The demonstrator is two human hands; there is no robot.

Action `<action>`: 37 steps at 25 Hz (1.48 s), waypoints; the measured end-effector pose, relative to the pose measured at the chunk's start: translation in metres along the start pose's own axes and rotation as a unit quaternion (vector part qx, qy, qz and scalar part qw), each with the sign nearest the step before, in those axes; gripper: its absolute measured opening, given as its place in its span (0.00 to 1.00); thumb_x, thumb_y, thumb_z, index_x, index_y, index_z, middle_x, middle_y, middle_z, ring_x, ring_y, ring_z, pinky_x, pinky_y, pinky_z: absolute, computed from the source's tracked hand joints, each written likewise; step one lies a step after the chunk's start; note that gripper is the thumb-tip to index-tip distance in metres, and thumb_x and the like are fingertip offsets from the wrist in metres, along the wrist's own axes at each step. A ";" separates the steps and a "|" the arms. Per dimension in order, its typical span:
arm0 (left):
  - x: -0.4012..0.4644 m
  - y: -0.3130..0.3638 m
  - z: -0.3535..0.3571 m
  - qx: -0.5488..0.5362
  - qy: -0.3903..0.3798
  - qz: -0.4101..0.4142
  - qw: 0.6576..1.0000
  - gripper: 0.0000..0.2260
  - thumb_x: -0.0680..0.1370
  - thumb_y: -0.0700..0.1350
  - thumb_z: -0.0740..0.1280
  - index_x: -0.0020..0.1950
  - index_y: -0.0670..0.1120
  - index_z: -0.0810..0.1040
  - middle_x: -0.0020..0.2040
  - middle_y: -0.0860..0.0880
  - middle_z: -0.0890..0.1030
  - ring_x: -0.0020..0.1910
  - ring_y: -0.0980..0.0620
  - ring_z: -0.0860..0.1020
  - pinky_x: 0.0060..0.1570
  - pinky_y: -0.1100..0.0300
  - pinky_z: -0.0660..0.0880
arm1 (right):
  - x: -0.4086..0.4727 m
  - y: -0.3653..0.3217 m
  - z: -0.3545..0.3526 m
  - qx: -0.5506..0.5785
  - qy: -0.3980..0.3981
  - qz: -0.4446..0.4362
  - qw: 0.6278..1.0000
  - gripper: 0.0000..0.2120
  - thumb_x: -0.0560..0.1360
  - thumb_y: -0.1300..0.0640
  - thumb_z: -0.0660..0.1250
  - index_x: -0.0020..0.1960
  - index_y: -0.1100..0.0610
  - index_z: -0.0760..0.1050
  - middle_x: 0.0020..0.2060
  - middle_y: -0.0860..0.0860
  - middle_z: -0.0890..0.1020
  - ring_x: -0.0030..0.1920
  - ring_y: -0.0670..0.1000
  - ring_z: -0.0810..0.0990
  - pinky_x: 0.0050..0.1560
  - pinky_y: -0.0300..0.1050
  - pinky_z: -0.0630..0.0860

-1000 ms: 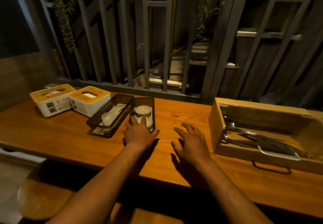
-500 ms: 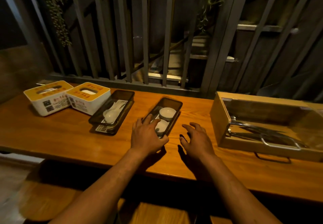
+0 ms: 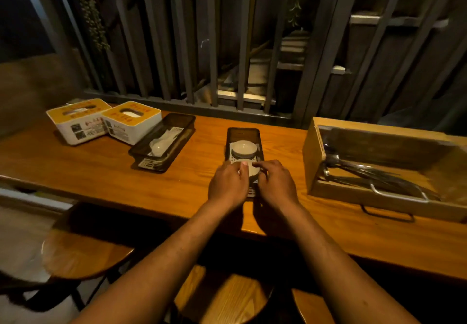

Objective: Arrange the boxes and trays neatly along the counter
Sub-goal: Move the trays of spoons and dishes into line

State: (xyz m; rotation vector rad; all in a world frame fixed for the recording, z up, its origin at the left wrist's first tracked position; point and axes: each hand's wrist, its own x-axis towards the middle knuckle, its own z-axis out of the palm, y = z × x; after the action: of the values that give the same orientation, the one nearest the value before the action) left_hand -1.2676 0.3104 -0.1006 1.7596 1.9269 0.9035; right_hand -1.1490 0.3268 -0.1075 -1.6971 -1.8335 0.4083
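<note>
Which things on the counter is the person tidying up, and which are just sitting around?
Being tidied: dark plastic tray of white bowls, held by both hands; dark plastic tray of white spoons; two white-and-yellow tissue boxes; open wooden utensil box.

Just around: round wooden stools; grey slatted fence; hanging plants.

Two white tissue boxes with orange tops (image 3: 78, 121) (image 3: 132, 122) sit side by side, and two dark translucent plastic trays (image 3: 163, 141) (image 3: 243, 134) lie on the counter. One tray holds two small white bowls (image 3: 244, 148) (image 3: 249, 168). One open wooden box (image 3: 379, 167) stands at the right, and three round wooden stools (image 3: 83, 253) (image 3: 222, 298) (image 3: 313, 307) stand below.
</note>
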 end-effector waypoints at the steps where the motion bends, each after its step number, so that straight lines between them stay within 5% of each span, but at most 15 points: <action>1: -0.001 0.011 0.001 -0.050 -0.002 -0.013 0.999 0.20 0.84 0.53 0.50 0.63 0.46 0.77 0.64 0.43 0.77 0.61 0.45 0.75 0.58 0.53 0.71 | -0.001 0.004 -0.003 -0.025 -0.002 -0.002 1.000 0.15 0.79 0.54 0.60 0.63 0.47 0.76 0.64 0.51 0.76 0.63 0.54 0.72 0.59 0.51 0.72; 4: 0.008 0.030 0.004 -0.140 -0.024 -0.055 0.988 0.17 0.84 0.48 0.52 0.67 0.48 0.75 0.68 0.44 0.75 0.64 0.45 0.73 0.62 0.54 0.71 | 0.004 0.012 -0.025 -0.178 -0.017 0.021 0.984 0.24 0.73 0.34 0.61 0.62 0.47 0.77 0.61 0.50 0.79 0.64 0.56 0.71 0.60 0.54 0.67; 6: 0.027 0.030 0.001 -0.104 -0.025 -0.040 0.993 0.16 0.83 0.46 0.56 0.69 0.53 0.73 0.68 0.47 0.75 0.62 0.47 0.75 0.59 0.53 0.74 | 0.014 0.008 -0.036 -0.272 -0.038 0.023 0.961 0.32 0.67 0.27 0.62 0.60 0.48 0.77 0.56 0.51 0.81 0.62 0.57 0.73 0.58 0.54 0.67; 8: 0.054 0.020 -0.004 0.023 -0.022 0.029 0.999 0.20 0.81 0.44 0.61 0.72 0.57 0.69 0.68 0.49 0.75 0.62 0.48 0.75 0.55 0.52 0.75 | 0.020 0.003 -0.037 -0.298 -0.060 0.000 0.953 0.30 0.68 0.30 0.66 0.59 0.50 0.77 0.53 0.53 0.81 0.56 0.56 0.76 0.54 0.52 0.72; 10: 0.090 0.005 -0.013 0.187 -0.053 0.129 0.972 0.28 0.78 0.49 0.67 0.76 0.59 0.63 0.74 0.47 0.68 0.71 0.44 0.68 0.65 0.47 0.70 | 0.032 0.005 -0.044 -0.284 -0.098 -0.008 0.954 0.23 0.71 0.37 0.68 0.60 0.51 0.76 0.50 0.52 0.80 0.49 0.52 0.76 0.45 0.47 0.72; 14: 0.134 -0.024 -0.012 0.338 -0.133 0.174 0.915 0.30 0.78 0.54 0.65 0.78 0.60 0.56 0.80 0.44 0.56 0.78 0.39 0.53 0.74 0.40 0.55 | 0.057 0.019 -0.063 -0.290 -0.118 0.008 0.950 0.18 0.74 0.45 0.69 0.60 0.52 0.75 0.52 0.52 0.79 0.52 0.54 0.77 0.47 0.47 0.70; 19: 0.115 -0.045 0.022 0.301 -0.024 0.192 0.934 0.26 0.81 0.57 0.58 0.78 0.57 0.57 0.75 0.41 0.64 0.73 0.40 0.62 0.69 0.44 0.65 | 0.081 0.023 -0.029 -0.383 -0.033 -0.007 0.923 0.08 0.77 0.55 0.66 0.55 0.56 0.75 0.51 0.55 0.80 0.50 0.55 0.79 0.48 0.49 0.76; 23: 0.106 -0.037 0.032 0.306 0.002 0.169 0.937 0.26 0.81 0.56 0.58 0.78 0.56 0.56 0.75 0.41 0.64 0.73 0.38 0.61 0.67 0.45 0.67 | 0.093 0.038 -0.025 -0.323 -0.032 0.023 0.946 0.19 0.75 0.56 0.69 0.64 0.57 0.71 0.60 0.56 0.77 0.58 0.58 0.77 0.54 0.53 0.76; 27: 0.103 -0.035 0.031 0.330 -0.020 0.164 0.929 0.29 0.80 0.56 0.60 0.79 0.56 0.53 0.76 0.40 0.61 0.73 0.38 0.59 0.67 0.43 0.65 | 0.087 0.046 -0.017 -0.336 -0.053 0.025 0.940 0.33 0.75 0.57 0.68 0.76 0.58 0.58 0.75 0.58 0.64 0.73 0.62 0.63 0.70 0.58 0.66; 32: 0.099 -0.033 0.015 0.295 -0.081 0.158 0.939 0.31 0.81 0.54 0.60 0.80 0.56 0.48 0.80 0.41 0.52 0.78 0.38 0.51 0.74 0.41 0.55 | 0.088 0.047 -0.025 -0.308 -0.106 0.026 0.945 0.39 0.75 0.55 0.68 0.78 0.57 0.50 0.78 0.58 0.55 0.76 0.62 0.56 0.74 0.60 0.59; 37: 0.081 -0.074 -0.045 0.233 0.017 0.129 0.964 0.26 0.80 0.52 0.61 0.78 0.57 0.59 0.79 0.42 0.58 0.78 0.40 0.54 0.74 0.41 0.55 | 0.075 0.006 -0.013 -0.232 -0.070 -0.044 0.969 0.39 0.73 0.52 0.70 0.78 0.50 0.54 0.77 0.58 0.56 0.77 0.61 0.53 0.75 0.61 0.56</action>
State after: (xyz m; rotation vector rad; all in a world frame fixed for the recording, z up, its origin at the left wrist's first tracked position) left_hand -1.3635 0.3792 -0.1061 2.3172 2.0892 0.5872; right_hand -1.1364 0.3983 -0.0848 -1.9144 -2.2283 0.0614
